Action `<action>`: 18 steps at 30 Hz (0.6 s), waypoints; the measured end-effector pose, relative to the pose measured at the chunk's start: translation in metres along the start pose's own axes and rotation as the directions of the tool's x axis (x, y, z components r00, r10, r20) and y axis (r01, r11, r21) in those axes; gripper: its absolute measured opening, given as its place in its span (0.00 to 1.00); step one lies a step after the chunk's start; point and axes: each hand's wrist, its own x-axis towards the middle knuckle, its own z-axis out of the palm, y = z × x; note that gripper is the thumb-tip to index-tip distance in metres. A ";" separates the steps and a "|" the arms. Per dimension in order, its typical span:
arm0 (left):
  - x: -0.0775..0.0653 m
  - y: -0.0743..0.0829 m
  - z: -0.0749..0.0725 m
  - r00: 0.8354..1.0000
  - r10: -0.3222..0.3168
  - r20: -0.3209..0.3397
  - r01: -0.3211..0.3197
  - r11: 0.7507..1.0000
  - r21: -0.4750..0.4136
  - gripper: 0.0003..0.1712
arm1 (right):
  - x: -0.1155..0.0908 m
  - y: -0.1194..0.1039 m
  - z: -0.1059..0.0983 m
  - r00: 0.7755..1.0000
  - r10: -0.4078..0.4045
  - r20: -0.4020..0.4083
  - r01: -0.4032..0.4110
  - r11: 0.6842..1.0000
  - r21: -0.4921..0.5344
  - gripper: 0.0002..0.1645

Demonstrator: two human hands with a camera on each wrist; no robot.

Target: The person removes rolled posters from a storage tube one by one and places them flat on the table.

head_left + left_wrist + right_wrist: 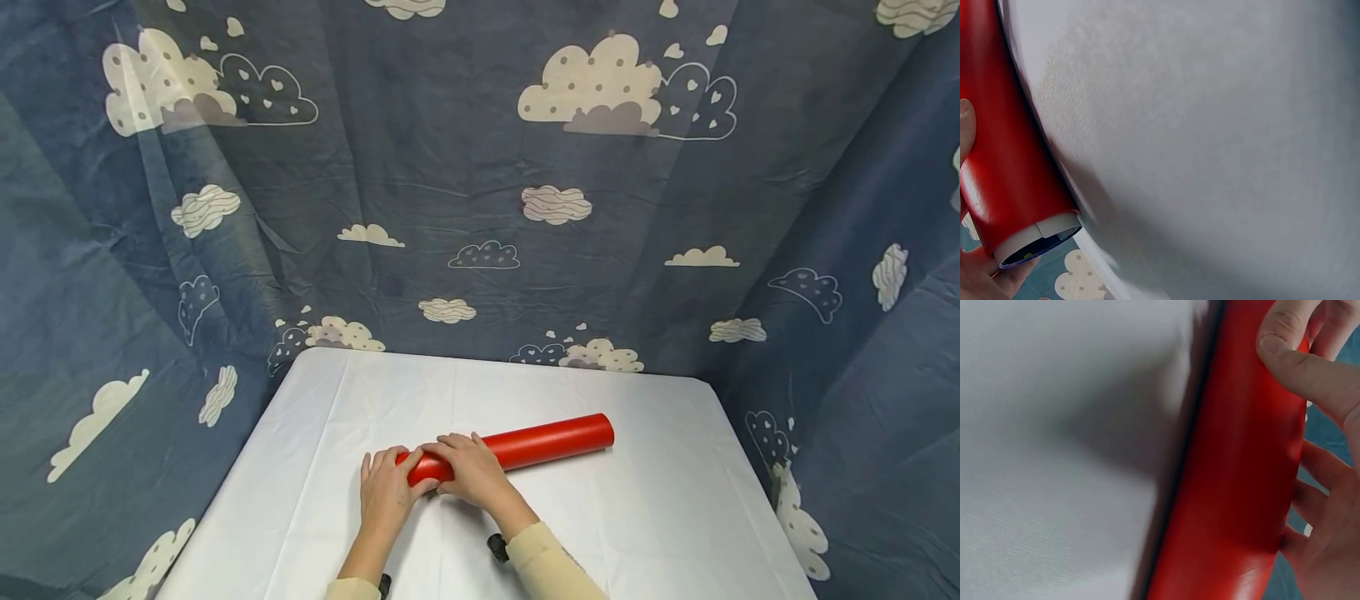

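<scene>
A long glossy red tube [555, 442] lies aslant on the white-covered table, its far end towards the right. My left hand [385, 496] grips the tube's left end, fingers over the top and thumb at the near side. Right beside it, my right hand [476, 477] holds the tube with its fingers bent over it; the two hands nearly meet. In the left wrist view the open end of the red tube [1010, 150] shows a white inner rim [1054, 226] and a dark hollow. Fingers [1310, 378] press along the red surface in the right wrist view.
The white cloth [660, 508] covers the table, with faint fold lines. A dark blue curtain [465, 150] printed with clouds hangs behind the table and along both sides. Dark wrist cameras [497, 547] sit by the beige sleeves.
</scene>
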 end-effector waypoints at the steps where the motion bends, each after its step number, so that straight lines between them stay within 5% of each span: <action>1: 0.000 0.000 0.000 1.000 -0.001 0.000 0.001 1.000 0.000 0.36 | 0.000 0.000 0.001 1.000 0.000 -0.006 0.000 1.000 -0.007 0.41; 18: -0.001 0.001 0.001 1.000 0.009 0.003 -0.009 1.000 0.011 0.37 | 0.000 0.001 0.016 0.995 -0.008 -0.098 -0.008 0.987 -0.162 0.35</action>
